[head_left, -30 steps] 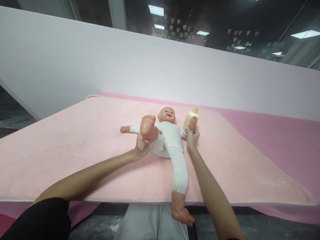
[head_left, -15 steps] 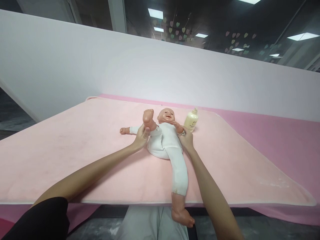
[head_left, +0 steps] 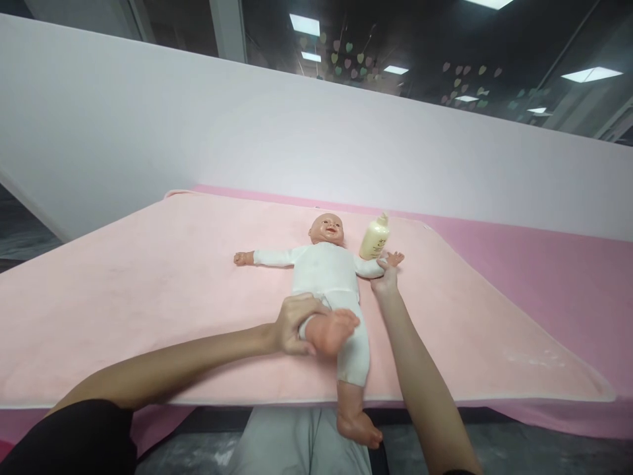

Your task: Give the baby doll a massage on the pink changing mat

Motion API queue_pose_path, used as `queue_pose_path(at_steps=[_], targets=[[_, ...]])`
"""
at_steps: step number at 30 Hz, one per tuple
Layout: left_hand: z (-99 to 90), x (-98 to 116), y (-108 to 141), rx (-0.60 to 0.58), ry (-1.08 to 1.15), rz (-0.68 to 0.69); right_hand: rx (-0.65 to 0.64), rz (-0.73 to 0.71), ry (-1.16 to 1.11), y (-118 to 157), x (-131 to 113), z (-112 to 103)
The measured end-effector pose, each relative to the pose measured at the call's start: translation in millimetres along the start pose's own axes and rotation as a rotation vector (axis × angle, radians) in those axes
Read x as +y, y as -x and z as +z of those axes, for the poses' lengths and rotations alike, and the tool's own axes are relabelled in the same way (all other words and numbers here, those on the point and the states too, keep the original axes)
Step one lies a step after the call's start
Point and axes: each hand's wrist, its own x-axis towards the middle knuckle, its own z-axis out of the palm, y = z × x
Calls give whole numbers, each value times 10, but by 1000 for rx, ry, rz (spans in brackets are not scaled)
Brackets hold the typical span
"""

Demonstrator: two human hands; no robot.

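On its back lies a baby doll (head_left: 324,267) with a white cloth body, its head away from me. My left hand (head_left: 297,323) is wrapped round the ankle of the doll's leg on the left, which is bent and raised so the foot points toward me. My right hand (head_left: 386,278) grips the doll's forearm on the right, close to its small hand. The doll's other arm is stretched out to the left. Its other leg lies straight, with the foot hanging past the table edge. A pale yellow pump bottle (head_left: 374,239) stands just beyond my right hand.
A pale pink blanket (head_left: 123,297) covers much of the table, over a darker pink cover (head_left: 558,277). Behind it rises a white partition (head_left: 297,132), with dark glass and heart stickers above. My legs (head_left: 297,442) are below the front edge.
My left hand has brought the doll's leg down and toward me from beside its chest. The doll's arm, in my right hand, has swung outward to the right, off the chest.
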Motion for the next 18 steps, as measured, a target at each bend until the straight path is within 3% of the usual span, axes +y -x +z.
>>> queue_pose_path(at_steps=[3,7,11,14,18], targets=[[6,31,-26,-64,-25,131,92,91,-47,78,-63,49],[-91,-56,-126,123,94,32,116,136,39,286,-248,176],[-266,-199,-261,246,107,-94,-111,-141,239,528,-428,281],[-388,-335,-331,272,7,-115,-302,-305,350,638,-459,311],[-422,-548,-283,232,-35,-155,-410,-485,576,641,-390,295]])
